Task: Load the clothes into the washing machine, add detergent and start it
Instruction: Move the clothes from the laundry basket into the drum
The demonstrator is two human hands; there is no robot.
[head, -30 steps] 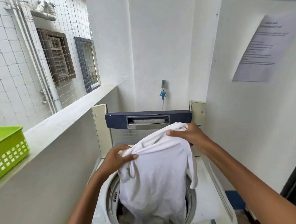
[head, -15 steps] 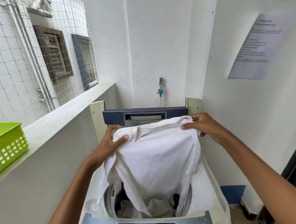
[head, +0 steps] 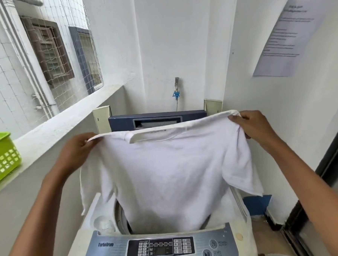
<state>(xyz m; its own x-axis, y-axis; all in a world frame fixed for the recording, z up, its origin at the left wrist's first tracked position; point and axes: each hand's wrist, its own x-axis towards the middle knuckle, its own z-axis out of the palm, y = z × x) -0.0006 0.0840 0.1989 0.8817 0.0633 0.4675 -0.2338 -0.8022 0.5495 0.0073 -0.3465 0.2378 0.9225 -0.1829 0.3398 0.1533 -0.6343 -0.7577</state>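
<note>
Now the white cotton collared shirt (head: 166,173) hangs wide open above the white top-loading washing machine (head: 241,236), where a second ago it was a bunched bundle sagging into the drum with both hands close together. The hands have moved apart and risen. The left hand (head: 77,152) pinches the shirt's upper edge on the left, its grip closed on the fabric, and the right hand (head: 254,127) clenches the opposite shoulder on the far right, fingers curled round the cloth.

The shirt is stretched between them in front of the raised dark blue lid (head: 121,123). Its lower part drops into the round drum opening (head: 120,214), while one sleeve trails over the machine's left deck and the other over its right side.

For the task, this looks like a shake-out rather than a finished load. The garment is spread so it can fall loosely, but it is held up and not yet let go into the drum. Both sleeves lie outside the opening and would probably need gathering in as it drops.

The grey-blue control panel (head: 160,247) sits at the near edge with its round start button (head: 207,254) untouched. No detergent is in view. A lime green plastic basket (head: 1,156) stands on the concrete ledge (head: 66,125) at the left.
</note>
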